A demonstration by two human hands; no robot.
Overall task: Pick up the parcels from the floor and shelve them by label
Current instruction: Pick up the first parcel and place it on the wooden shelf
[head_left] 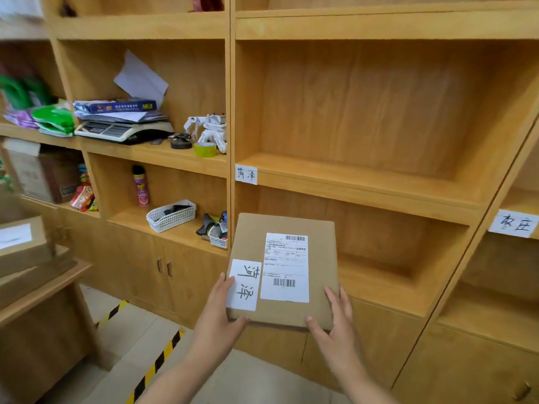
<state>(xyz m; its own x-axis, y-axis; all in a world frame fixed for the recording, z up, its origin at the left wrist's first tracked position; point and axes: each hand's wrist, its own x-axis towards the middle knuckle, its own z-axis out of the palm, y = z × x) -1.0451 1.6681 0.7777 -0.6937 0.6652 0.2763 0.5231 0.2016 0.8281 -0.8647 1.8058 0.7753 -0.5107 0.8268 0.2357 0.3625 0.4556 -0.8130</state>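
Note:
I hold a flat brown cardboard parcel (318,258) in front of the wooden shelf unit. It carries a printed shipping label and a handwritten white label on its left side. My left hand (221,307) grips its near left corner. At the near right corner my right hand (332,313) grips it too. The parcel's far end reaches toward the lower open compartment (379,258). A handwritten paper tag (246,174) is stuck on the shelf edge above that compartment. Its characters look like those on the parcel's label.
A second paper tag (514,224) marks the column at the right. The left column holds a scale (122,131), tape (205,149), a spray can (141,186) and white baskets (172,215). Another boxed parcel (20,243) sits on a wooden table at the left. Striped tape (157,360) runs across the floor.

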